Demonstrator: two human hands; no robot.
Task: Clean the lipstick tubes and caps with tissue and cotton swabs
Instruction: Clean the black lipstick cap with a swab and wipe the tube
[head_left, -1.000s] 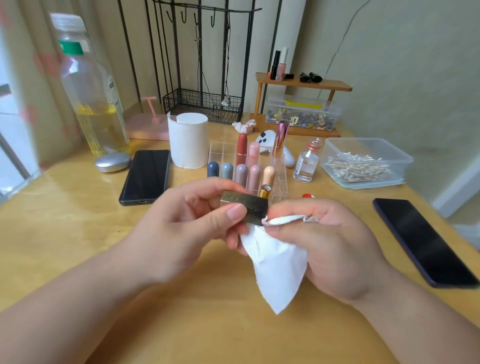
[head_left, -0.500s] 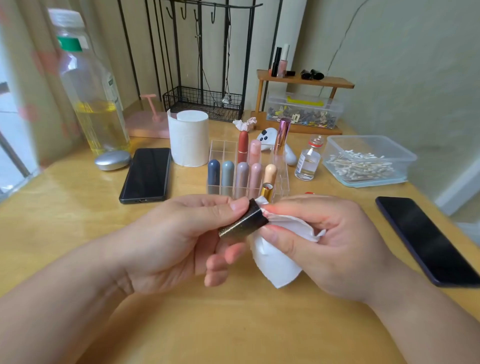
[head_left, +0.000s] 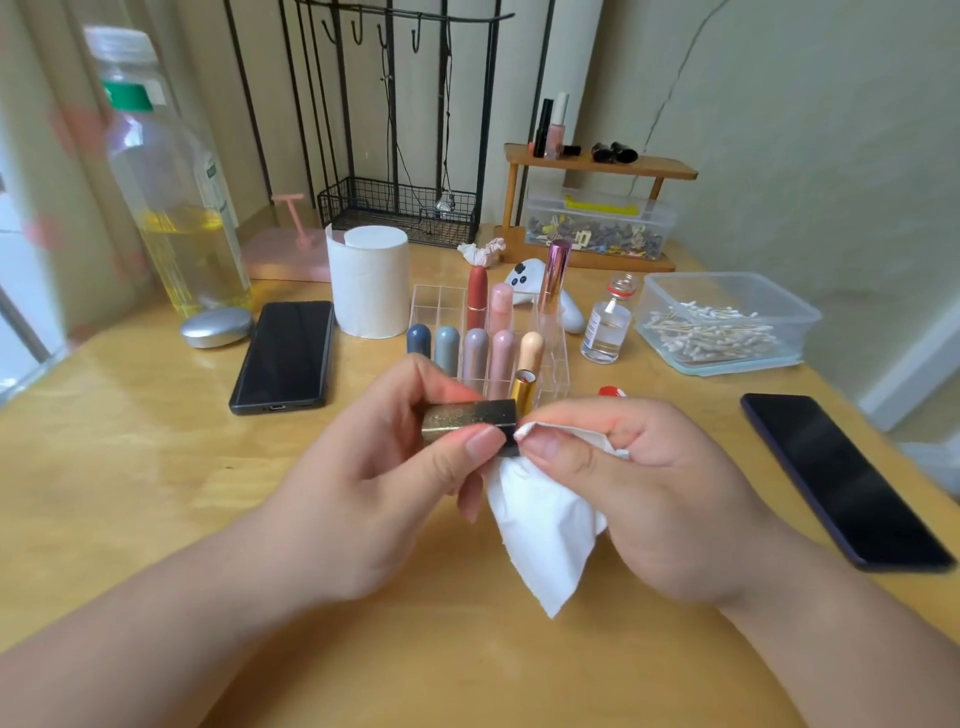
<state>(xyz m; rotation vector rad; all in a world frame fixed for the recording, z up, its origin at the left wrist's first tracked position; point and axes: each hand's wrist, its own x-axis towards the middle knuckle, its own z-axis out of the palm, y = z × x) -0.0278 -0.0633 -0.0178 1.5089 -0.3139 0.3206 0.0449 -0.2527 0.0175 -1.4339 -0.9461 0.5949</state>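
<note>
Left hand (head_left: 384, 467): pinched gold-speckled lipstick cap (head_left: 467, 418) between thumb and fingers, above table (head_left: 156, 467). Right hand (head_left: 639, 483): pinched white tissue (head_left: 545, 540) against the cap's right end. Behind: clear organizer (head_left: 553, 358) of lipstick tubes. Farther: tissue roll (head_left: 371, 280), tub of cotton swabs (head_left: 727, 322).

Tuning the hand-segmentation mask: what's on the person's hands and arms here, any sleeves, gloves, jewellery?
Nothing worn that shows. Left hand and right hand are bare: no gloves, rings or watch. Left forearm and right forearm are uncovered to the frame edge, no sleeve in view. Nails short, no obvious polish.
</note>
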